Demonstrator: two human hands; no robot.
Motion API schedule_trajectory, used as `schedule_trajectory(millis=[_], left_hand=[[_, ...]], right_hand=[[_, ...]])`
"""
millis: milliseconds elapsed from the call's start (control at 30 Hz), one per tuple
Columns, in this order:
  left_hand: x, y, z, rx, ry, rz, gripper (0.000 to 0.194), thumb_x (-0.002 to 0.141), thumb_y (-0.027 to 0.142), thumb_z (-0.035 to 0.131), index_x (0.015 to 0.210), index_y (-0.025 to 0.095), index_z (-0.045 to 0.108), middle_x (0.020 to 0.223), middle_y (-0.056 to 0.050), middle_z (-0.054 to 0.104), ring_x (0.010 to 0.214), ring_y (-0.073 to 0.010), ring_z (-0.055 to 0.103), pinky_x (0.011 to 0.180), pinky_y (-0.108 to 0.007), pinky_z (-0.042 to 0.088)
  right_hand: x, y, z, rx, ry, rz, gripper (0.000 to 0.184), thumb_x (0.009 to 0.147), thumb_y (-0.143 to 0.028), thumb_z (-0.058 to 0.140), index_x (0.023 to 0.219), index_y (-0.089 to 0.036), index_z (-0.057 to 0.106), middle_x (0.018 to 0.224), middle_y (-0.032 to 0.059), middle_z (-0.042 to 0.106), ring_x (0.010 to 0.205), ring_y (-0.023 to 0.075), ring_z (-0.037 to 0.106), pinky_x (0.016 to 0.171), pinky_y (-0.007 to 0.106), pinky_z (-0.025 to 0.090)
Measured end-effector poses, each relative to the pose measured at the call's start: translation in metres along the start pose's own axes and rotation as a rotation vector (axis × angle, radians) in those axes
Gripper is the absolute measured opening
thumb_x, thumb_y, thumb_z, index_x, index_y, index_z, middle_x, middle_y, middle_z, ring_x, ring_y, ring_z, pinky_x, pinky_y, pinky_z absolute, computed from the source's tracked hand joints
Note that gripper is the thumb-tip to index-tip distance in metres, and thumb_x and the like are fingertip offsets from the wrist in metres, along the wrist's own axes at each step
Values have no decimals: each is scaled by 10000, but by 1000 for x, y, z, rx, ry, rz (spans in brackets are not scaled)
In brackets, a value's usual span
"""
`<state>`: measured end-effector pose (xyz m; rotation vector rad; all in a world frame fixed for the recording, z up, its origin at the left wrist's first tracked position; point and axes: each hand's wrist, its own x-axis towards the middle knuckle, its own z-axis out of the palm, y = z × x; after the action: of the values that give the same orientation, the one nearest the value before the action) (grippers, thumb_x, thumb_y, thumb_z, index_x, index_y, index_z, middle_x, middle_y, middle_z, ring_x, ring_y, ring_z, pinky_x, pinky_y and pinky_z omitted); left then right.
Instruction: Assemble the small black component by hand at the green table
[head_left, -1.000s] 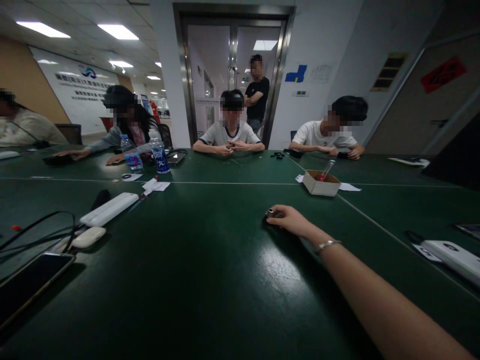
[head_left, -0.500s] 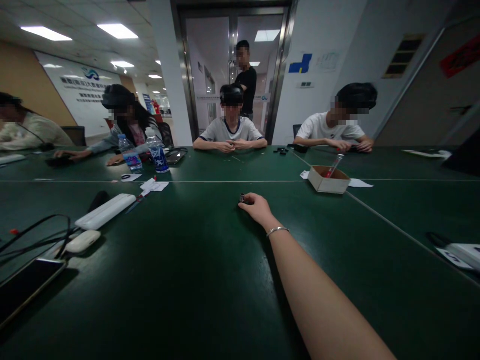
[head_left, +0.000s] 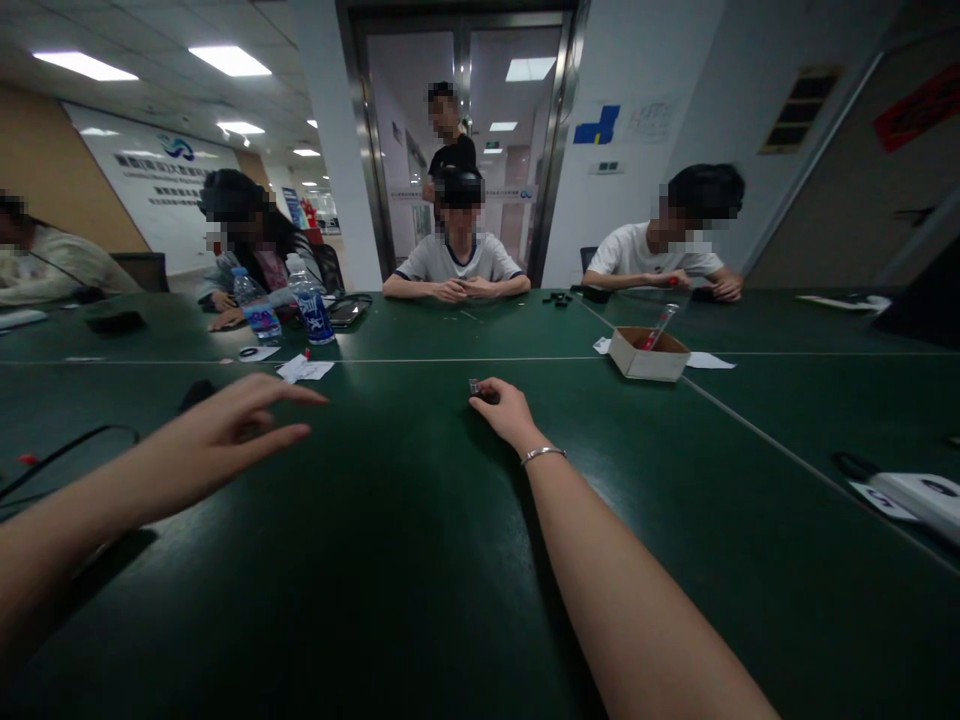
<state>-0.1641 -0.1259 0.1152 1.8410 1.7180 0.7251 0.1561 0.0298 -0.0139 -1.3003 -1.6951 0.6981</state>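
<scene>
My right hand [head_left: 506,408], a metal bracelet [head_left: 544,454] at its wrist, reaches to the middle of the table. Its thumb and fingers pinch a small dark object with a shiny metal end [head_left: 474,387]; fingers cover part of it and its exact kind is too small to make out. My left hand [head_left: 232,425] is in the air over the left side, thumb and fingers apart, nothing between them. It is short of the right hand and hides most of what lies below it. A black cable [head_left: 82,440] shows beside the left forearm.
The dark green table [head_left: 405,560] has pale seams. Two water bottles [head_left: 311,305] and paper slips [head_left: 304,368] are at the left; a small open box [head_left: 649,365] holding a clear tube stands right. A white device [head_left: 926,500] lies far right. Several people sit opposite; one stands behind.
My left hand has come into view from the left, over the white device and phone. My right hand keeps its pinch in nearly the same spot. The standing person has shifted left.
</scene>
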Motion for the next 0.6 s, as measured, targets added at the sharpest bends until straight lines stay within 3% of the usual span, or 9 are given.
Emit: schedule_trajectory(millis=[67, 133, 233, 333, 467, 600], left_hand=[[41, 18, 32, 63, -10, 179, 385, 745, 463, 672, 1076, 267, 660, 1145, 7, 597, 872, -144, 589, 780, -275, 524], [88, 33, 75, 16, -33, 257, 373, 730, 382, 684, 1070, 228, 666, 1168, -66, 590, 852, -166, 612, 785, -292, 536], [144, 43, 138, -115, 38, 191, 430, 762, 295, 660, 1175, 184, 609, 1188, -128, 568, 860, -175, 627, 797, -307, 542], [172, 39, 182, -279, 36, 78, 419, 811, 258, 628, 1219, 180, 573, 1153, -137, 582, 832, -166, 627, 697, -270, 550], [179, 22, 207, -396, 72, 74, 298, 848, 159, 554, 1141, 165, 610, 1023, -91, 633, 676, -107, 608, 672, -256, 556], [178, 8, 209, -457, 76, 131, 261, 844, 145, 556, 1089, 171, 642, 1020, -78, 650, 791, -128, 640, 770, -279, 564]], right_hand=[[1, 1, 0, -5, -2, -27, 208, 812, -209, 675, 1019, -194, 690, 995, 34, 670, 916, 181, 622, 864, 338, 496], [4, 3, 1, -23, 3, -61, 207, 808, -193, 669, 1014, -192, 688, 996, 36, 662, 906, 178, 617, 853, 331, 496], [10, 7, 3, -60, 17, -124, 207, 792, -159, 668, 995, -187, 687, 991, 41, 655, 901, 177, 610, 838, 316, 493], [14, 10, 4, -89, 39, -164, 205, 788, -143, 657, 985, -190, 687, 971, 43, 656, 897, 177, 609, 822, 305, 493], [17, 13, 4, -127, 47, -146, 198, 772, -161, 663, 965, -188, 698, 913, 40, 655, 807, 171, 602, 774, 305, 497], [19, 18, 4, -80, 54, -75, 212, 753, -178, 680, 964, -189, 700, 893, 27, 652, 724, 150, 591, 732, 290, 501]])
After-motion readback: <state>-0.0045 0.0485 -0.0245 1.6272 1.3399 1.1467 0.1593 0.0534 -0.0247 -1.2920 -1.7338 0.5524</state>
